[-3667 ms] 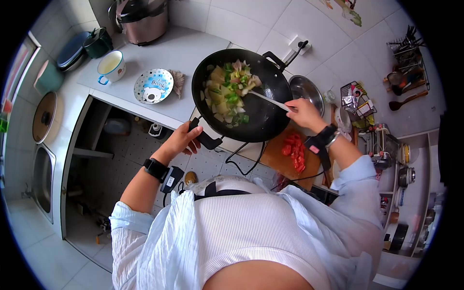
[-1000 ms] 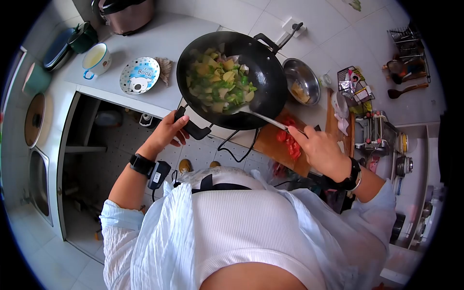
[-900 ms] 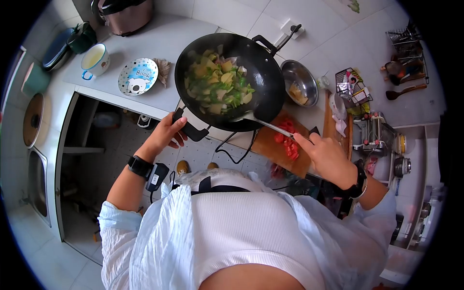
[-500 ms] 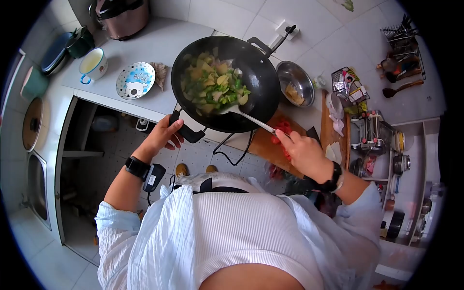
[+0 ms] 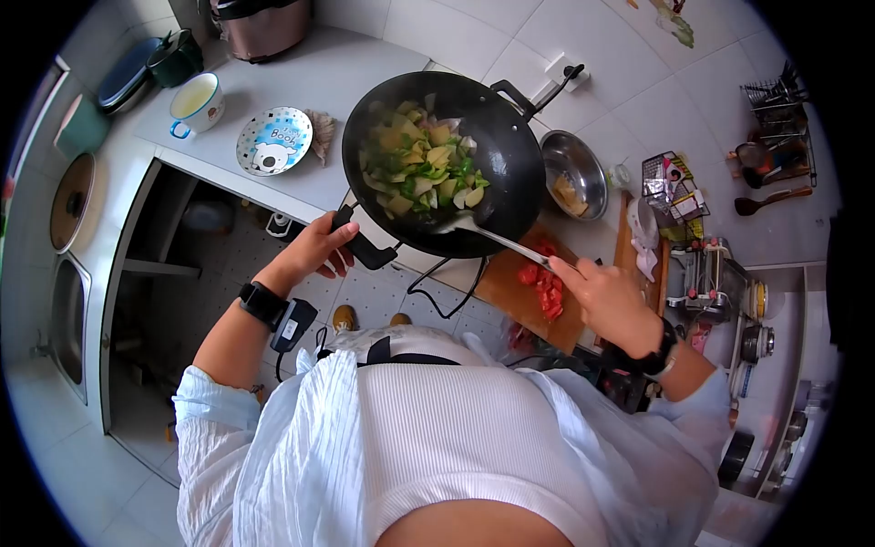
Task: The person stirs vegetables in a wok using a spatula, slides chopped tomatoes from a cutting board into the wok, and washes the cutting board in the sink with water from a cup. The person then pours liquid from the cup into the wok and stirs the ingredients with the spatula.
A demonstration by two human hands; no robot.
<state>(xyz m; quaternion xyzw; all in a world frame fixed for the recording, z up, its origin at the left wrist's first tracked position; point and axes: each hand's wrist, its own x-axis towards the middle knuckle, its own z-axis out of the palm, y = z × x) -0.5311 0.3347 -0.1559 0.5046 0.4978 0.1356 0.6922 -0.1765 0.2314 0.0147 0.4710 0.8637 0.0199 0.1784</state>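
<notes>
The wok stands on the counter, in front of the person, with the food, green and pale yellow pieces, heaped towards its left side. The left hand holds the handle nearest the body, thumb laid on it and fingers loosely curled. The right hand is closed round the turner, index finger stretched along the shaft; its blade rests inside the wok, at the near edge of the food.

The stirring looks under way rather than finished, to judge by the blade's place: the pieces are cut and mixed together, and all that can be seen of them sits in the wok. Cut red pieces (tomato, by the look of them) lie apart on the board beside it; none shows among the food. The bowl near the wok's far right side holds a few yellowish bits, too small to name.

Whether the blade carries anything is hard to make out, and a slight haze softens the food's left side. The wok hides its own base and whatever bears it. The turner's grip end is lost inside the right hand, and the cooker is cut off at the top.
</notes>
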